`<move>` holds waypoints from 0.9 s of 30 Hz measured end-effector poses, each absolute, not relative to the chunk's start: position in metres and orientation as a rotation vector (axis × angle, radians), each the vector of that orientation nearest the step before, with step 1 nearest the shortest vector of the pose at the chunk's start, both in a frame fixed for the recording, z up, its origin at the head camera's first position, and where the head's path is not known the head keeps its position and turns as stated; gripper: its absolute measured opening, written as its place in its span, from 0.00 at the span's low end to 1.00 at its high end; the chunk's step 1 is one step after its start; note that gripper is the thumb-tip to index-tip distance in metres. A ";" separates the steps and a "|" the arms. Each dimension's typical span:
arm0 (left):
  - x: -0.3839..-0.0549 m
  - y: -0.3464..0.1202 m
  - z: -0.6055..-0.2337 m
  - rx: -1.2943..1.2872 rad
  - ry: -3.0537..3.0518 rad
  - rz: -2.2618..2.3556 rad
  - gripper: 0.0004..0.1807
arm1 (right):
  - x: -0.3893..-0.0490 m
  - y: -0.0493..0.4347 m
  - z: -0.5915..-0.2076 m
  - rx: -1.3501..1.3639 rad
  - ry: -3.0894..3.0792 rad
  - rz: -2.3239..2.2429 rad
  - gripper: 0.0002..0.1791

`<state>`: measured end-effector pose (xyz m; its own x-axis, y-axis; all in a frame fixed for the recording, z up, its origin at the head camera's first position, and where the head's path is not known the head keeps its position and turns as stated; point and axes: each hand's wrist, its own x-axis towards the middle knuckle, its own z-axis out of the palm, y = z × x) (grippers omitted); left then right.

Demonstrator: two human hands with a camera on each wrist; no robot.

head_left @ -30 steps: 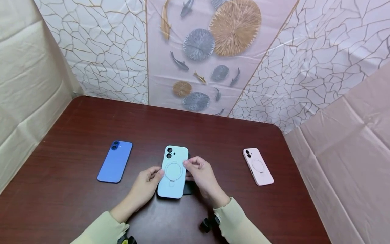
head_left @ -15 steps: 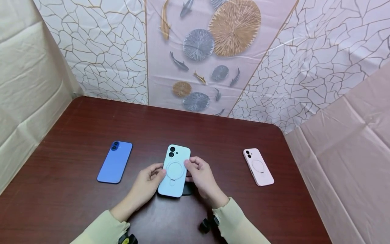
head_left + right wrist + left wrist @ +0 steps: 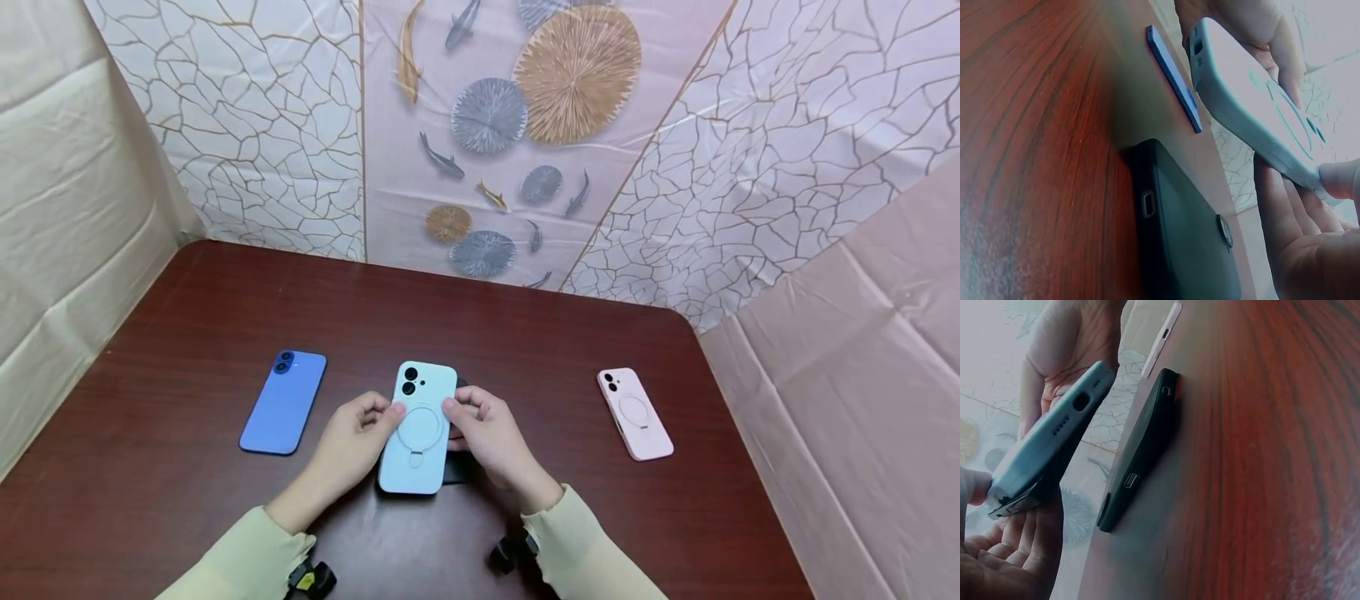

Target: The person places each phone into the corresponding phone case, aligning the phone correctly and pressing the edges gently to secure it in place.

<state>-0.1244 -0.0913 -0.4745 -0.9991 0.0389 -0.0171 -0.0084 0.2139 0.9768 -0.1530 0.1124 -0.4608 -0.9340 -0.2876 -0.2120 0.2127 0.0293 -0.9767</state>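
In the head view we see the left hand (image 3: pixel 352 440) and right hand (image 3: pixel 493 437) nearly closed, pinching the light-blue case (image 3: pixel 417 429) by its nine and three o'clock edges, thumbs on its face. We find it raised above the table (image 3: pixel 510 325), a dark phone (image 3: pixel 459 470) lying lower toward five o'clock, the blue phone (image 3: pixel 283 403) at nine, the pink phone (image 3: pixel 636 415) at three.

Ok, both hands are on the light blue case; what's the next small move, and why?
I'd probably tilt the light blue case to show its underside. The left hand and right hand grip its opposite sides, clear of the black phone below; a dark strip shows under the case in the left wrist view, but whether it fits flush I can't tell.
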 end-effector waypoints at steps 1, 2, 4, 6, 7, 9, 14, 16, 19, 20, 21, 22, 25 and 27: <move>-0.124 -0.091 -0.473 0.028 2.411 1.953 0.16 | -0.152 0.112 -0.460 -0.082 1.962 -1.970 0.15; -0.122 -0.090 -0.468 0.032 2.410 1.957 0.15 | -0.152 0.112 -0.460 -0.085 1.962 -1.970 0.15; -0.119 -0.089 -0.461 0.041 2.412 1.970 0.14 | -0.151 0.112 -0.459 -0.093 1.959 -1.973 0.15; -0.118 -0.088 -0.460 0.037 2.429 1.954 0.14 | -0.151 0.112 -0.458 -0.095 1.966 -1.970 0.15; -0.118 -0.088 -0.461 0.037 2.442 1.940 0.15 | -0.150 0.112 -0.458 -0.099 1.974 -1.968 0.16; -0.118 -0.088 -0.467 0.043 2.463 1.923 0.16 | -0.150 0.112 -0.458 -0.102 1.999 -1.953 0.16; -0.118 -0.087 -0.476 0.020 2.508 1.846 0.16 | -0.150 0.113 -0.459 -0.111 2.073 -1.895 0.15; -0.117 -0.086 -0.475 0.022 2.532 1.825 0.15 | -0.151 0.114 -0.460 -0.108 2.092 -1.885 0.14; -0.117 -0.083 -0.473 0.050 2.539 1.809 0.16 | -0.150 0.115 -0.459 -0.093 2.097 -1.917 0.13; -0.117 -0.082 -0.473 0.060 2.540 1.803 0.17 | -0.150 0.116 -0.458 -0.093 2.099 -1.932 0.13; -0.118 -0.081 -0.472 0.071 2.539 1.799 0.18 | -0.150 0.116 -0.458 -0.097 2.100 -1.945 0.13; -0.118 -0.080 -0.471 0.081 2.538 1.800 0.18 | -0.149 0.116 -0.457 -0.104 2.095 -1.956 0.13; -0.118 -0.079 -0.470 0.079 2.563 1.792 0.18 | -0.148 0.117 -0.455 -0.143 2.081 -1.954 0.14; -0.118 -0.078 -0.468 0.069 2.578 1.796 0.16 | -0.148 0.117 -0.453 -0.161 2.066 -1.946 0.14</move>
<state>-0.1175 -0.0782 -0.4680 -0.9990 0.0354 0.0261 0.0367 0.3459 0.9376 -0.1483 0.1168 -0.4535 -0.9496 -0.2817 -0.1376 0.1205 0.0771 -0.9897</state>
